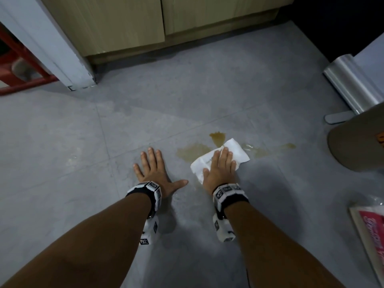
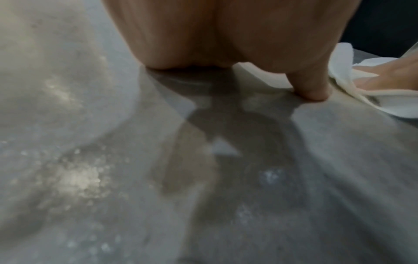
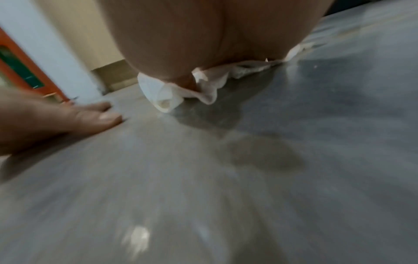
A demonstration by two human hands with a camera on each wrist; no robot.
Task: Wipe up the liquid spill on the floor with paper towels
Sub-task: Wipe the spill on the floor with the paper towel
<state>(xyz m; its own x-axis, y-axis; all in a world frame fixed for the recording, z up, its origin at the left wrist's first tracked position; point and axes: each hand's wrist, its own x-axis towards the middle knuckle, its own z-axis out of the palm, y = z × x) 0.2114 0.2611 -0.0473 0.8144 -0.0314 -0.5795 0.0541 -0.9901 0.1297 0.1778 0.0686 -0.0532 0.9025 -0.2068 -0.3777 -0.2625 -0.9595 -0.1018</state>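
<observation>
My left hand [image 1: 154,173] lies flat with fingers spread on the grey floor [image 1: 62,152], holding nothing; at its 3 o'clock my right hand [image 1: 221,168] presses flat on the paper towel [image 1: 236,151], which covers part of the brown spill [image 1: 193,151]. At 4 o'clock lies a pink-printed packet [image 1: 372,229], its writing unreadable. Only the right wrist view shows the towel's bunched near edge.

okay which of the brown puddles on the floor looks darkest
The small patch just beyond the paper towel's far corner, ahead of the right hand. It is a deeper brown than the paler smears to the towel's left and right.
</observation>
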